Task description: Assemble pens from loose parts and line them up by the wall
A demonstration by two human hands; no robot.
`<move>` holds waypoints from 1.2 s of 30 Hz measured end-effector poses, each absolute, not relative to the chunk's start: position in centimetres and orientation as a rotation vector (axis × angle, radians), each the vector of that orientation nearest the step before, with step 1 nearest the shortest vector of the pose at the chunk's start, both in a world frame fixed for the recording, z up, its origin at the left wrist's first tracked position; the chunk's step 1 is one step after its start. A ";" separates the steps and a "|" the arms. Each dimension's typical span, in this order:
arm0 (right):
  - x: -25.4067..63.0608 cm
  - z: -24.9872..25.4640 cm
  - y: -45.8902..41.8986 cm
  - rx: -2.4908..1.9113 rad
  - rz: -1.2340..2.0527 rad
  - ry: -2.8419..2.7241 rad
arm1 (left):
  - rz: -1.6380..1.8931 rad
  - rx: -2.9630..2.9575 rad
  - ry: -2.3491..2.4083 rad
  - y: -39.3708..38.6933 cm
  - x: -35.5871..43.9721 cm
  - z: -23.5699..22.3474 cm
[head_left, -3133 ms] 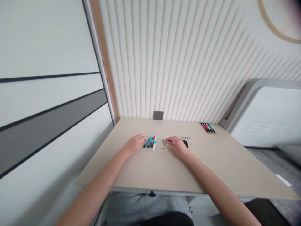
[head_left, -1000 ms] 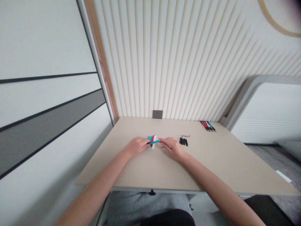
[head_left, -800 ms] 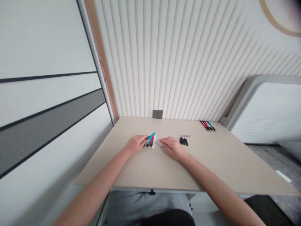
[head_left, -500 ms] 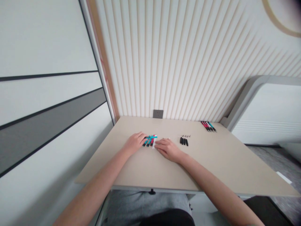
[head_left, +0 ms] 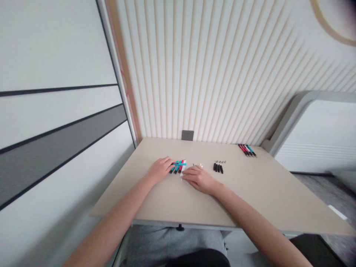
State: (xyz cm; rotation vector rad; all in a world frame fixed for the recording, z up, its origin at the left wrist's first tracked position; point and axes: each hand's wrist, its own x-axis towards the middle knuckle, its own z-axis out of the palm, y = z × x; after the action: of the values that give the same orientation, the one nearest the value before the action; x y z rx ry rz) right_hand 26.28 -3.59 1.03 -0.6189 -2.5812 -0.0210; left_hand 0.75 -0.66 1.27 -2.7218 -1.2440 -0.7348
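My left hand (head_left: 161,165) is closed on a teal pen barrel (head_left: 182,164), which points to the right above a row of pen barrels. In that row lie teal barrels (head_left: 177,170), a red barrel (head_left: 180,167) and a white barrel (head_left: 183,170). My right hand (head_left: 198,178) rests low at the row's right end, fingers together. A thin white stick (head_left: 181,179) shows at its fingertips; most of it is hidden. Just beyond the right knuckles are small pale parts (head_left: 200,165), too small to name.
Several black pen grips (head_left: 218,168) lie side by side to the right, with small metallic parts (head_left: 220,161) behind them. A row of assembled-looking pens (head_left: 247,150) sits at the table's (head_left: 155,204) back right. A dark socket (head_left: 187,135) is on the wall.
My right hand has shifted slightly toward me, uncovering more of the small parts behind it. The thin stick's end now shows below the white barrel. My left hand keeps its hold.
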 end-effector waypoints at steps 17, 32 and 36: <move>25.7 1.5 -4.5 -0.467 0.065 -2.637 | -0.755 -2.734 -1.242 -0.6 0.8 1.1; 25.7 1.4 -4.2 -0.452 -0.076 -2.650 | -0.735 -2.733 -1.232 -0.5 0.8 1.1; 25.4 1.3 -4.0 -0.374 -0.182 -2.694 | -0.715 -2.732 -1.225 -0.6 0.9 1.2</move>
State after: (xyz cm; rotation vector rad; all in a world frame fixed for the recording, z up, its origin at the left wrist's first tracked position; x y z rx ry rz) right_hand 25.40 -3.99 1.29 -0.3740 -2.6943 -0.1824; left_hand 0.92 -0.62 1.17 -2.7322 -1.2248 -0.7148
